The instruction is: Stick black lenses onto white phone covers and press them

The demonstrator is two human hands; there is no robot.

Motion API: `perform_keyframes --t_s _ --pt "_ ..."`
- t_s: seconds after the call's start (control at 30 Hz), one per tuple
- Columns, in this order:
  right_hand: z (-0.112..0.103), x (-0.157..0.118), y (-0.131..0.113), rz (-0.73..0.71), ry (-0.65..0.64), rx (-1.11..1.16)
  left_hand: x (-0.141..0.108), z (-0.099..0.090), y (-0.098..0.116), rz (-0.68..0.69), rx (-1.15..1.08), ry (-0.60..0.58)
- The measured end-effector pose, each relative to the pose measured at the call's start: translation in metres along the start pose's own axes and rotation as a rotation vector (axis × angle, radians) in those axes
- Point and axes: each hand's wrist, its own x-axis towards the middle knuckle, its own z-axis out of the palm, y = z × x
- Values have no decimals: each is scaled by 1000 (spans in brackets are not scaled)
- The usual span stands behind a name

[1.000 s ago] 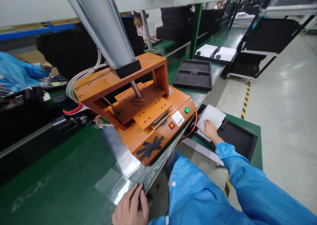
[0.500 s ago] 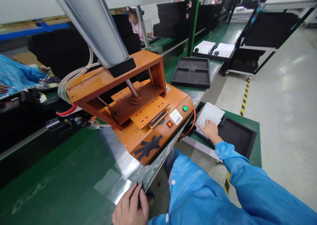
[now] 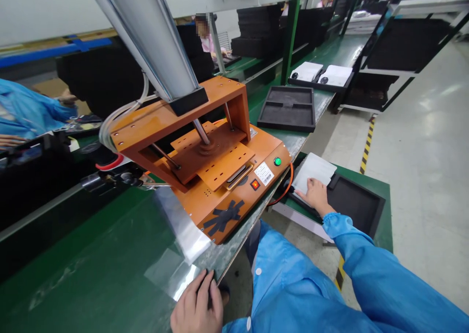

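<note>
My right hand [image 3: 315, 195] rests on a stack of white sheets [image 3: 315, 170] in the left part of a black tray [image 3: 357, 203]; its fingers are bent against the sheets, and whether they pinch one is too small to tell. At the bottom of the view my left hand [image 3: 200, 301] lies on the green table's front edge, fingers apart and holding nothing. Its fingertips are beside a clear film piece [image 3: 170, 274]. Between the hands stands an orange press [image 3: 234, 176] with a lit green button, a red switch and black tape on its front.
Behind the press lies an empty two-part black tray [image 3: 287, 109]. Farther back, another tray holds white sheets [image 3: 337, 75]. A rack [image 3: 390, 69] stands at right. Another person's blue sleeve [image 3: 31, 108] shows at left, and a person in pink [image 3: 207, 42] sits beyond.
The whole view has shifted slightly, moving the scene a little to the right. Both hands stay in nearly the same places, the right one still at the white sheets.
</note>
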Motion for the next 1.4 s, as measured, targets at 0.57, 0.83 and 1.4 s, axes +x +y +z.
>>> perform_keyframes --t_s 0.57,0.83,1.4 --pt "-2 13 -5 154 -195 111 1 1 5 -6 67 -10" --pt "3 11 12 131 -67 217 -1 0 0 16 27 -12" --pt "47 -19 -14 713 304 871 0 -2 4 -9 33 -1"
